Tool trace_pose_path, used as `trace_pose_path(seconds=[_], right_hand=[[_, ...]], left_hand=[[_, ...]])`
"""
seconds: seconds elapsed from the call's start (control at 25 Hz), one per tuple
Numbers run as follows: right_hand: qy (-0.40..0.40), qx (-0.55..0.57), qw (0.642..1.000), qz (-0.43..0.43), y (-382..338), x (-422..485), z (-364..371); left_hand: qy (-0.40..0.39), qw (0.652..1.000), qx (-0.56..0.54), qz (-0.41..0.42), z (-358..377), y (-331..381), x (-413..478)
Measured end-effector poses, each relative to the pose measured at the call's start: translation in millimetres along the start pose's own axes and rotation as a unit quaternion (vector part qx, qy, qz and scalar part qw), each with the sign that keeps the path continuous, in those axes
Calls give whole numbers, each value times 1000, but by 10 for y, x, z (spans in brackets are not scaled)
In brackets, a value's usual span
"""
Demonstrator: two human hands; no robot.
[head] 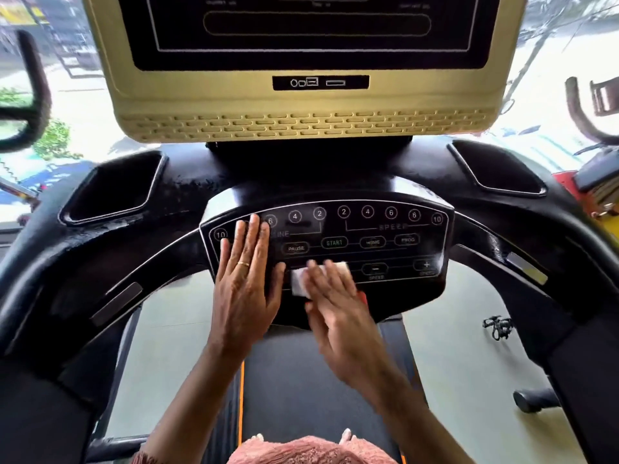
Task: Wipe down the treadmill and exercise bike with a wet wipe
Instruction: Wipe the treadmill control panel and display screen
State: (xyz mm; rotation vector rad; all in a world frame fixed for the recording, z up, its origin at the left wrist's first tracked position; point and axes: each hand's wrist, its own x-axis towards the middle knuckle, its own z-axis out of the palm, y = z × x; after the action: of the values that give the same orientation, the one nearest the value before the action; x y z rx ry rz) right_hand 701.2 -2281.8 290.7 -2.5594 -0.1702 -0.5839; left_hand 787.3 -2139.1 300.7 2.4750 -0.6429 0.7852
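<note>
I stand on a treadmill facing its black control panel (368, 242) with round number buttons and START and PAUSE keys. My left hand (248, 272) lies flat with fingers spread on the panel's left part and holds nothing. My right hand (335, 296) presses a white wet wipe (299, 279) flat against the panel's lower middle, beside the minus SPEED button; the hand looks motion-blurred. Most of the wipe is hidden under the fingers. Above the panel rises the beige-framed screen (311, 95).
Two black cup wells (110, 192) (499, 169) flank the console, and curved black handrails (100, 296) run down both sides. The belt (284, 380) with an orange stripe lies below. Other machines' handles (30, 95) stand at left and right, before bright windows.
</note>
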Motion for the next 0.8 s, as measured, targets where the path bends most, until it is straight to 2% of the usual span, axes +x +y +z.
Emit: trace_pose_path(seconds=[0.08,0.12,0.24,0.32,0.44,0.52,0.72,0.8], right_hand=[[-1,-30,998,-48,41,315,13],[10,-42,998,-35,131,472,-27],[104,-40,990,91,427,625,-184],[107,-20,988,112,241,440,-60],[9,-19,1000,-13,-236,284,269],[8,-33,998,-44,-157,584,233],[153,-56,978,128,315,718,-31],[149,-43,980,122,58,635,144]], left_hand=[[5,1000,14,-11,-36,-144,50],[4,1000,18,-11,-42,-195,69],[5,1000,10,-9,-35,-244,84],[10,1000,3,-12,-23,-241,79],[12,1000,-18,-7,-19,-258,75],[12,999,-37,-8,-21,-272,82],[15,998,-55,-18,-20,-261,79],[16,998,-51,-18,-12,-265,73]])
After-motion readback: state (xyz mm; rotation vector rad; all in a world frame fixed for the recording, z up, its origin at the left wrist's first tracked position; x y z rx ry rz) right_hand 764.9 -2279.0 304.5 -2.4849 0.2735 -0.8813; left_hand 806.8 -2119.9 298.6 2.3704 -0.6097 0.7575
